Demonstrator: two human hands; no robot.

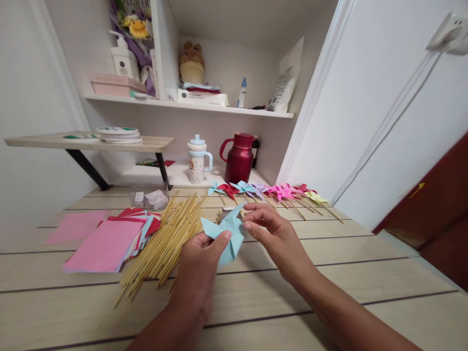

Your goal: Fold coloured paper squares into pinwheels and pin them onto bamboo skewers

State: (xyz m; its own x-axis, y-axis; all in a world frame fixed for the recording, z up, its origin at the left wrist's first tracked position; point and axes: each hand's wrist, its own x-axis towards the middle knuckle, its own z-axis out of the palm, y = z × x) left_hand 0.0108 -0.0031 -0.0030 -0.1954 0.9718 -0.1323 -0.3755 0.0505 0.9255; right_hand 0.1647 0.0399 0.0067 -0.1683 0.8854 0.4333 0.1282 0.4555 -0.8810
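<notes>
Left hand (199,261) and right hand (272,234) both pinch a light-blue paper pinwheel (228,234) above the table (329,273); bamboo sticks (164,243) lie just left.

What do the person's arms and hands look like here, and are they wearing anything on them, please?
Both forearms are bare with no sleeves in view. The left hand and right hand wear no gloves, and no rings, watch or bracelet show. Fingernails are short and unpainted.

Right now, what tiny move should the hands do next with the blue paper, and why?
Probably fold the next corner in to the middle. The left hand pinches the light blue paper at its centre, the right hand holds a loose tip, and it does not yet match the finished pinwheels lying behind.
</notes>
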